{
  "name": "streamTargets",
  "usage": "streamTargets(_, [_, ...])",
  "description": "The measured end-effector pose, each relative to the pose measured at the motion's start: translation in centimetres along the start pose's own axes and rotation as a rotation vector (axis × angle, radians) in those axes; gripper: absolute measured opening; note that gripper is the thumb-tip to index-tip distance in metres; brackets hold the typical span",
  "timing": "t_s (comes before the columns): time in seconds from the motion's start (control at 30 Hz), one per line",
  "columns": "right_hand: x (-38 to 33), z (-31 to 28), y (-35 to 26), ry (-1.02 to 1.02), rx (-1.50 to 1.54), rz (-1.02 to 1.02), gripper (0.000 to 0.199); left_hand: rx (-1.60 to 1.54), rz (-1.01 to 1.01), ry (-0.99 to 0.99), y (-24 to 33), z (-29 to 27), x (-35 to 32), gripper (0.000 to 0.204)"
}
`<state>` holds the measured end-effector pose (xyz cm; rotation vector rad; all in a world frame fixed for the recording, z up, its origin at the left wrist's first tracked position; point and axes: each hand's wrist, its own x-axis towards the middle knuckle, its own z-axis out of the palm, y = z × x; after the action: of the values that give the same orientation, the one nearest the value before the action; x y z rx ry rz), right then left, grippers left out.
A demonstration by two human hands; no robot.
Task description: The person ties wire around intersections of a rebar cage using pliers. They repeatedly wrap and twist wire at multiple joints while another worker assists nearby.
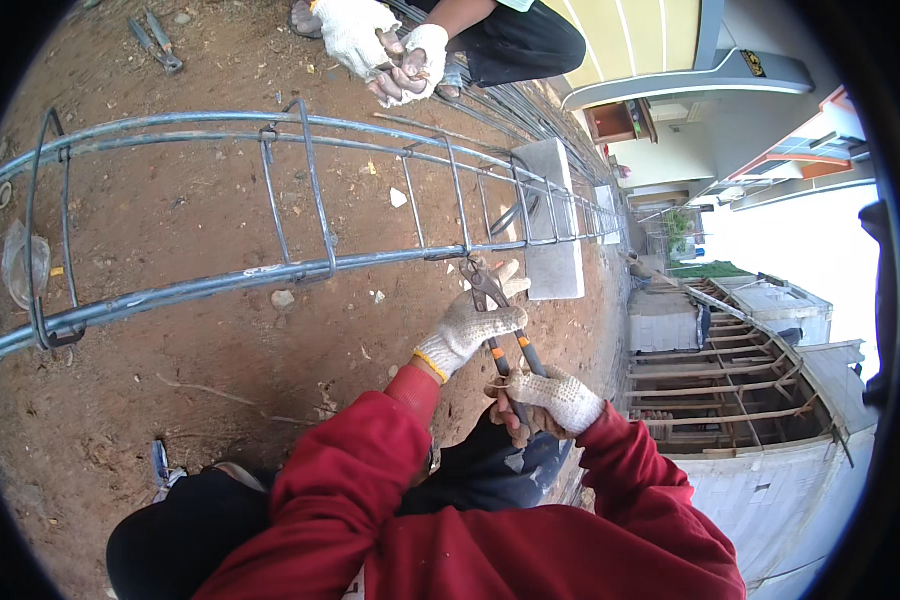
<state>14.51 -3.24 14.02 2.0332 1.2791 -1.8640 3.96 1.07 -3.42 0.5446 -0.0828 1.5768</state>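
With both the left hand [470,325] and right hand [555,398] clamped on the pincers [490,300] at the rebar cage [300,265], the jaws could slip off the tie and pinch a glove.

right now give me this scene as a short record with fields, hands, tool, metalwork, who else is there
left hand: white knitted glove, on the upper part of the pincers
right hand: white knitted glove, gripping the handles
tool: orange-banded steel pincers, head at a bar
metalwork: long grey steel rebar cage, lying on brown dirt
other person: gloved hands on the far side
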Motion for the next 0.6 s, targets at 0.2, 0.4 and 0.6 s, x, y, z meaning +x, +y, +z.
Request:
streamTargets(0.2, [-1.3, 2.9, -2.1, 0.255, -0.169, -0.261, 0.032, -0.331, 0.092, 0.091, -0.1, 2.2, 0.3, 0.077])
streamTargets(0.4, [-1.6, 2.2, -3.1, 0.348, -0.382, -0.257, 0.030, -0.740, 0.078, 0.190, 0.4, 3.2, 0.5, 0.061])
streamTargets(0.6, [-3.0, 3.9, -2.7, 0.846, -1.214, -0.524, 0.046, -0.697, -0.036, 0.581, -1.0, 4.9, 2.2, 0.030])
